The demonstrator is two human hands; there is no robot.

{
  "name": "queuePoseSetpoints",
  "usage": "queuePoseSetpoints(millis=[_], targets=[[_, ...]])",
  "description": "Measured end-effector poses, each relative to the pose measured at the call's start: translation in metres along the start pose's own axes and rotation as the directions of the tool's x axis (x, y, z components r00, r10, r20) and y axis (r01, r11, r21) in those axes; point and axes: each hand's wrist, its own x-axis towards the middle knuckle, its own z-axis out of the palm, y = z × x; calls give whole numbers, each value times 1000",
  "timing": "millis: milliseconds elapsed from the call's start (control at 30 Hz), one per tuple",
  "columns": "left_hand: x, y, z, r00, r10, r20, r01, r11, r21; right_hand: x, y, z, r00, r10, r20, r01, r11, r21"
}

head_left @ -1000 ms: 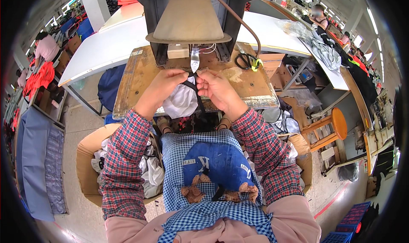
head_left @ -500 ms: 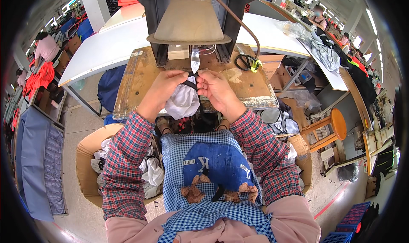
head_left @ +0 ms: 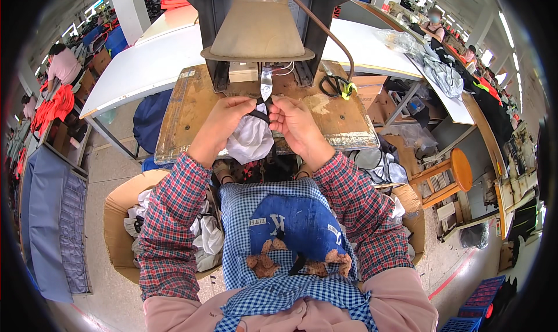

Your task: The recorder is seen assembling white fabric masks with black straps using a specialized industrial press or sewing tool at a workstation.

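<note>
A white cloth piece with a black band along its upper edge hangs at the near edge of a worn wooden board. Pinched fingertips of my left hand grip the band on its left side. My right hand pinches it from the right, its other fingers curled. Both hands meet just below a pointed metal tip that comes down from the machine. The white cloth droops between my wrists; the exact spot under my fingertips is hidden.
A large beige lamp-like hood hangs above the board. Black-handled scissors with a yellow-green tie lie at the back right. A cardboard box of white cloth pieces stands at my left, another box at my right. A wooden stool stands farther right.
</note>
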Motion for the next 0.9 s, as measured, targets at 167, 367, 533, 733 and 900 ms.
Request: queuePoseSetpoints(millis=[167,367,533,733,900], targets=[[0,0,-1,999,20,30,-20,1000,-10,-3,-2,4,999,-2,-38,2,1000,-13],[-2,2,1,1000,15,20,-15,1000,-13,-5,-3,6,999,-9,-46,8,1000,-8],[-1,1,0,1000,14,26,-14,1000,-3,-7,-3,7,998,-22,-60,21,1000,-24],[1,-1,-2,1000,21,11,-22,1000,17,-7,-3,9,997,-20,-75,18,999,-27],[1,-1,-2,1000,20,18,-21,1000,20,-7,-5,10,996,-30,-87,28,999,-19]])
